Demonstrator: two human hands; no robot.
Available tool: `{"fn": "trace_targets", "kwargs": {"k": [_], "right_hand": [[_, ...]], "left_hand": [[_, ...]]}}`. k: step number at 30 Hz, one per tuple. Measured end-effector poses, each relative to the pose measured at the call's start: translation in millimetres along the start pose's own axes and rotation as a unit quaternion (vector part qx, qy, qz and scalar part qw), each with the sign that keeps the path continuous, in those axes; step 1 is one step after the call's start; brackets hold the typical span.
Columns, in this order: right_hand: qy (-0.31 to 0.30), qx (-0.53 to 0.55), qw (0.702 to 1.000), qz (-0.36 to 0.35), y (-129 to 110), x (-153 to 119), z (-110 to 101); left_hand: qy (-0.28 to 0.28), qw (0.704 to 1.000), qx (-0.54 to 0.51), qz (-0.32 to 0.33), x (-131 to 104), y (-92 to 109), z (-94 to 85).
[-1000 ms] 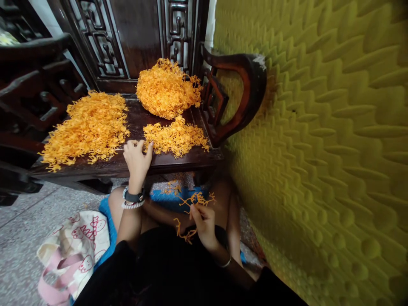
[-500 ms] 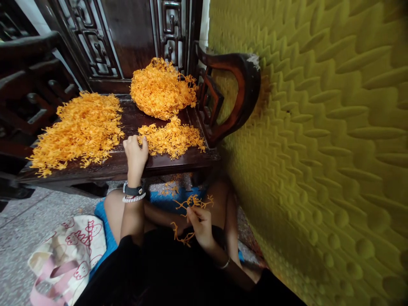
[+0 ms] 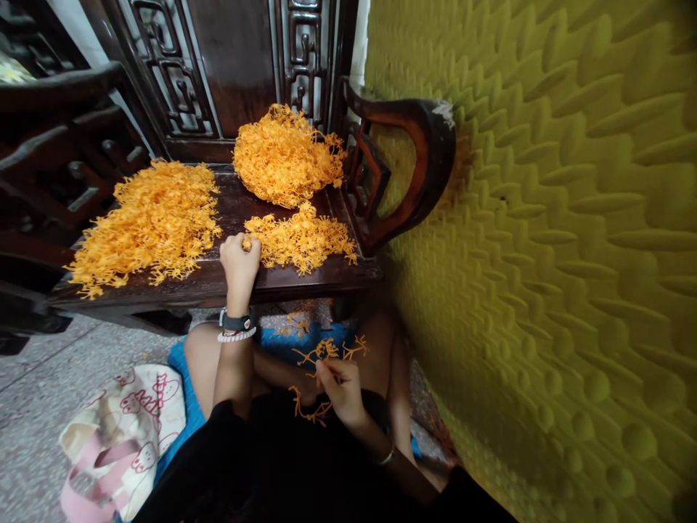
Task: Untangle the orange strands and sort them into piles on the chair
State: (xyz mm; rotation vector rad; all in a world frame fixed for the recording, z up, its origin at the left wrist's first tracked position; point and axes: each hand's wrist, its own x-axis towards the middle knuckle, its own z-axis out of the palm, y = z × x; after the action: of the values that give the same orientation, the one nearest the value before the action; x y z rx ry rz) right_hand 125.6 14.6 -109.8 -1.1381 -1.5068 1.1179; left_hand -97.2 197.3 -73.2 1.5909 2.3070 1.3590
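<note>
My left hand [image 3: 239, 260], with a dark band and a pale bracelet at the wrist, is at the left edge of a small pile of orange branching pieces [image 3: 305, 238]. Its thumb and fingers are pinched on some of these pieces. My right hand [image 3: 342, 383] is over my lap, its fingers closed on a few thin orange pieces [image 3: 325, 350] that stick out around the fingertips. A wide orange heap [image 3: 155, 225] lies on the left of the dark wooden seat [image 3: 229, 200], and a tall rounded heap [image 3: 286, 156] stands at the back.
The seat has a curved armrest [image 3: 435, 156] on the right, beside a yellow embossed wall [image 3: 560, 240]. A cloth bag with pink handles [image 3: 147, 407] rests on the floor at the lower left. Orange bits [image 3: 295, 325] lie under the seat's front edge.
My left hand's thumb and fingers have closed together at the small pile. My right hand has barely moved. The whole view has shifted slightly.
</note>
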Motion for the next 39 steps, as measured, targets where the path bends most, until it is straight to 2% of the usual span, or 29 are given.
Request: {"fn": "trace_targets", "kwargs": {"k": [7,11,18,20,25,29,34,39], "right_hand": [[0.004,-0.006,1.000,-0.001,-5.9,5.9,-1.4],[0.006,-0.010,1.000,0.002,-9.5,11.4,-0.3],[0.017,-0.014,1.000,-0.011,-11.3,26.1,5.0],[0.016,-0.016,1.000,-0.017,-11.1,28.6,5.6],[0.020,-0.035,0.999,-0.032,-11.7,31.6,2.4],[0.052,-0.051,0.997,-0.029,-11.5,33.3,-2.0],[0.080,-0.065,0.994,-0.029,-11.6,35.1,-7.6],[0.099,-0.069,0.992,-0.021,-13.2,34.5,-11.4]], "left_hand": [[0.004,0.998,-0.057,-0.012,-1.9,-3.5,1.8],[-0.013,0.998,-0.059,0.026,-2.7,-4.4,1.5],[-0.048,0.997,-0.029,0.046,-1.2,10.4,0.7],[-0.079,0.993,-0.028,0.084,2.6,14.6,-4.2],[-0.240,0.947,0.031,0.212,23.8,10.0,-21.1],[-0.292,0.915,0.088,0.263,40.3,0.3,-21.1],[-0.293,0.897,0.114,0.310,49.8,0.4,-7.9],[-0.277,0.900,0.122,0.314,57.6,5.8,-0.4]]}}
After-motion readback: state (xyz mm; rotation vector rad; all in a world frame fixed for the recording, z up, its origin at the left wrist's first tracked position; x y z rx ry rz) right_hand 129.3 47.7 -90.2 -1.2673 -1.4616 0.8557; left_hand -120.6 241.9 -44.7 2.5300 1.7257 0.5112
